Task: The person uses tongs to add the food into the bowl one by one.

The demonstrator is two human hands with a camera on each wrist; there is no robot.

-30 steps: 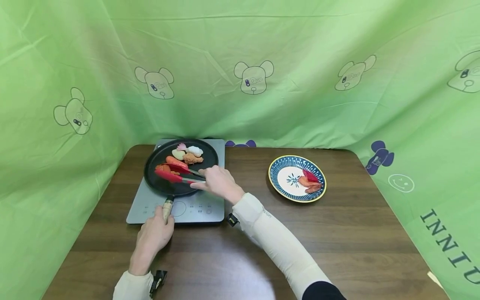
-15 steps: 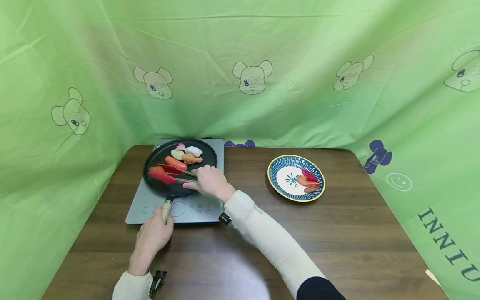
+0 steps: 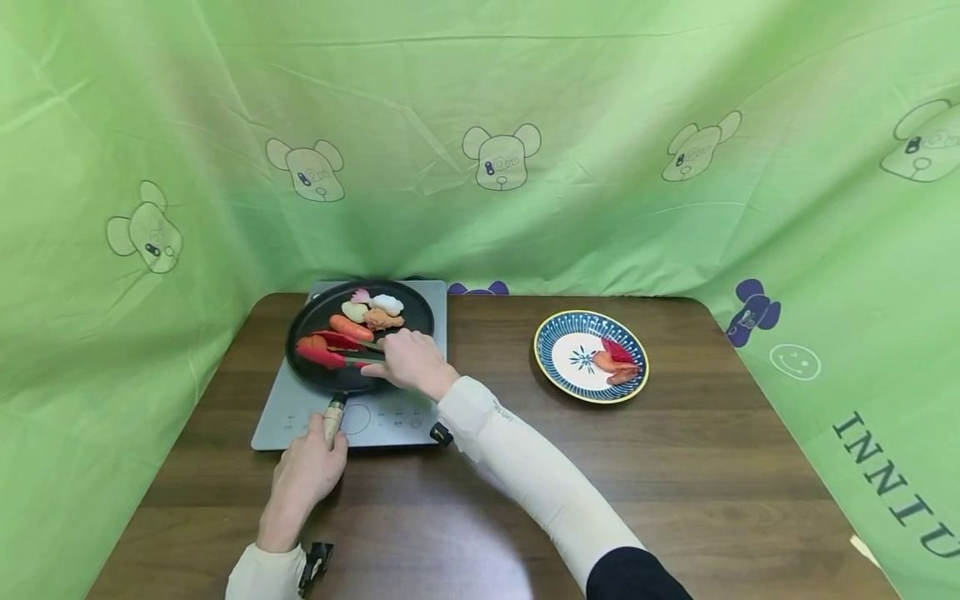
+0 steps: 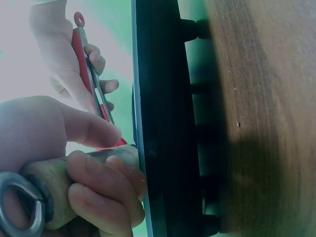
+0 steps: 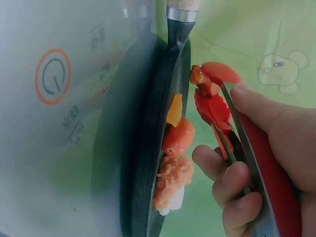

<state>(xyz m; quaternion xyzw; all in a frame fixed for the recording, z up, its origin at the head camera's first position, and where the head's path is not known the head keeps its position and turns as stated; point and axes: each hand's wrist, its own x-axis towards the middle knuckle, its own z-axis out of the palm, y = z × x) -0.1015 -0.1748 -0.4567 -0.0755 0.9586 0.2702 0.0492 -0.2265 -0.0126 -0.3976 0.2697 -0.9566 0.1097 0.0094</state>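
My left hand (image 3: 309, 468) grips the wooden handle (image 4: 57, 182) of a black frying pan (image 3: 375, 377). With my right hand (image 3: 411, 360) I hold red-tipped metal tongs (image 3: 318, 357) over the pan's left part. Between the tips (image 5: 212, 106) a small reddish-brown food piece (image 5: 206, 88) shows in the right wrist view; its kind is unclear. Beside the tongs in the pan lie an orange-red sausage-shaped piece (image 3: 351, 327), a fried chicken piece (image 3: 383, 320), a white piece (image 3: 387, 303), a pale yellow slice (image 3: 354, 312) and a pink piece (image 3: 361, 296). A yellow-orange piece (image 5: 174, 111) shows near the pan's edge.
The pan stands on a grey induction cooktop (image 3: 285, 417) at the table's left. To the right, a blue-patterned plate (image 3: 558, 337) bears orange shrimp-like pieces (image 3: 615, 364) and a red piece (image 3: 618, 349). A green curtain (image 3: 600, 225) hangs around the wooden table (image 3: 675, 467).
My right hand and the tongs have moved a little to the left across the pan, with the brownish piece at the tips. My left hand stays on the handle.
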